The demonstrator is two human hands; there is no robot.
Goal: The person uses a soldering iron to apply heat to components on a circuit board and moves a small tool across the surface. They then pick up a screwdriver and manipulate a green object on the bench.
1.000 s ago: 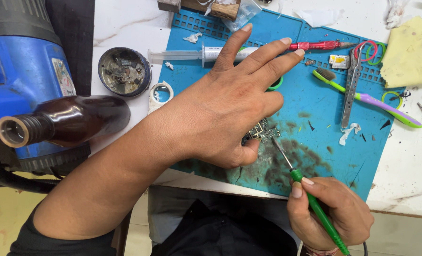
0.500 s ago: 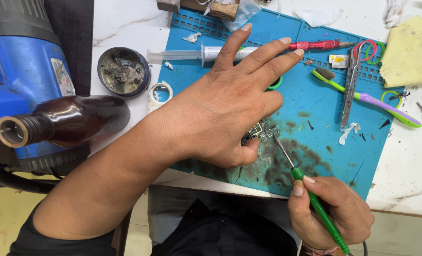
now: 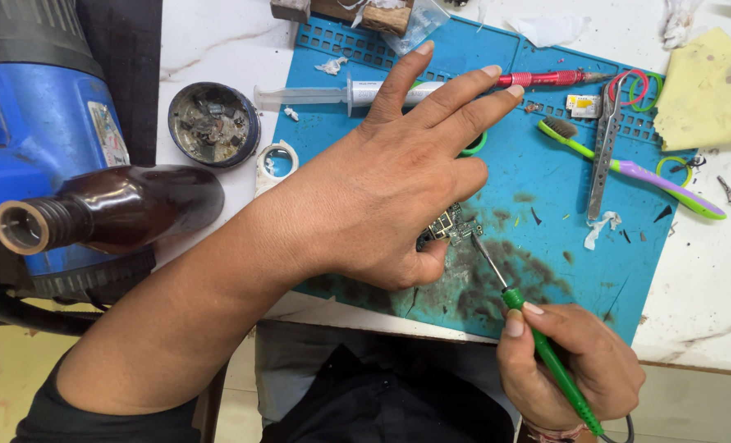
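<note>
Green iron [image 3: 546, 357], pinched in the right hand [image 3: 566, 369], stays tipped at the board [image 3: 451, 226] while the left hand [image 3: 398, 189], fingers splayed, still pins it from nine o'clock.

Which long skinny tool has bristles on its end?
The green-and-purple toothbrush, right of the tweezers. The red-handled tool and syringe have none.

Electronics repair workshop: blue mat [image 3: 546, 246] stained with flux, circuit board [image 3: 450, 226], tweezers [image 3: 604, 148], syringe [image 3: 332, 94], hot-air gun [image 3: 29, 123] on bench.
</note>
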